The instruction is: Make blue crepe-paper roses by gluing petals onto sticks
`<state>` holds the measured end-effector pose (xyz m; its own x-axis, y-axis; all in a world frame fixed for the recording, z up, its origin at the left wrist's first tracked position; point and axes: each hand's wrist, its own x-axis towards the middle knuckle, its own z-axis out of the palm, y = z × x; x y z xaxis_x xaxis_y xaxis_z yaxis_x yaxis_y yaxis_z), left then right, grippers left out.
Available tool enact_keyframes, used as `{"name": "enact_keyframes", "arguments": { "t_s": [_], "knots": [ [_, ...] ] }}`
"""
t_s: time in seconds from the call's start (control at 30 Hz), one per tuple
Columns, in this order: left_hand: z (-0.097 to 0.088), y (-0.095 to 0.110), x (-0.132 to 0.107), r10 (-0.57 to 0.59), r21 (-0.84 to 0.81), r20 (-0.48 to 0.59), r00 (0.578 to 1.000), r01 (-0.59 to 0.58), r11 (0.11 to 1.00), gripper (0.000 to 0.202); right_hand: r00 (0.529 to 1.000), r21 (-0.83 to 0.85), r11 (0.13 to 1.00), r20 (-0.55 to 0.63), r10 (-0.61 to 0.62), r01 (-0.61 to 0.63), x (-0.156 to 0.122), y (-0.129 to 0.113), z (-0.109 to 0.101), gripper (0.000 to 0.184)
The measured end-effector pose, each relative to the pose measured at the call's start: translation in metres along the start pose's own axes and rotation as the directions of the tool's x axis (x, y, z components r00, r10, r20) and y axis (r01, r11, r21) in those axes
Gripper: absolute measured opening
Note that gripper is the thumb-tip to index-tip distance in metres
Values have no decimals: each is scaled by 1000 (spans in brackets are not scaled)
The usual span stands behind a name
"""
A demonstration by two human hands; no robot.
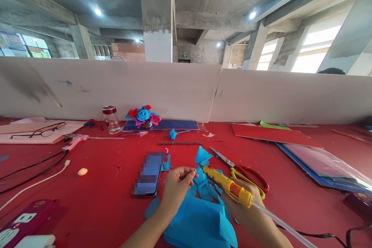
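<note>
My right hand [242, 197] is wrapped round a yellow glue gun [229, 186], with a clear glue stick [281, 223] running out of its back end. The gun's nozzle points left, close to the fingertips of my left hand [180, 184]. Those fingertips are pinched on a thin wire, mostly hidden by the fingers. Just beyond the nozzle is a blue crepe paper piece [202, 156]. Cut blue petals lie below the gun, partly covered by it. A larger folded sheet of blue crepe paper [197, 221] spreads between my forearms.
Scissors [247, 176] lie open beside my right hand. A phone [149, 174] rests left of my left hand. Farther back are a blue paper flower [172, 134], a bouquet [143, 115] and a glass jar [111, 120]. A pink glue gun [75, 141], cables and a power strip [24, 219] occupy the left.
</note>
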<state>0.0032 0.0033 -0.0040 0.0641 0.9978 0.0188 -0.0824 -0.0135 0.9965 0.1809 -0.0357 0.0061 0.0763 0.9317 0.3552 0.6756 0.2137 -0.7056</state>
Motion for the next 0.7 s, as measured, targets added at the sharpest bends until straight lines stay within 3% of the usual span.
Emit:
{"name": "enact_keyframes", "arguments": {
  "t_s": [0.2, 0.33, 0.43, 0.7],
  "knots": [
    [0, 0, 0, -10, 5, 14, 1000, 10, 1000, 30, 995, 137, 987, -36, 89, -84, 5, 0, -2, 7],
    [-1, 2, -1, -14, 22, 24, 1000, 14, 1000, 31, 998, 37, 999, -63, 27, -25, 4, -3, -1, 7],
    [-1, 1, -1, -23, 7, 25, 999, 23, 1000, 32, 1000, 18, 1000, -7, 7, -7, 3, -4, 0, 11],
    [-1, 7, -1, -135, -245, 55, 989, 144, 959, 28, 996, 219, 971, 14, 91, -92, 5, 1, -5, 8]
  ]
}}
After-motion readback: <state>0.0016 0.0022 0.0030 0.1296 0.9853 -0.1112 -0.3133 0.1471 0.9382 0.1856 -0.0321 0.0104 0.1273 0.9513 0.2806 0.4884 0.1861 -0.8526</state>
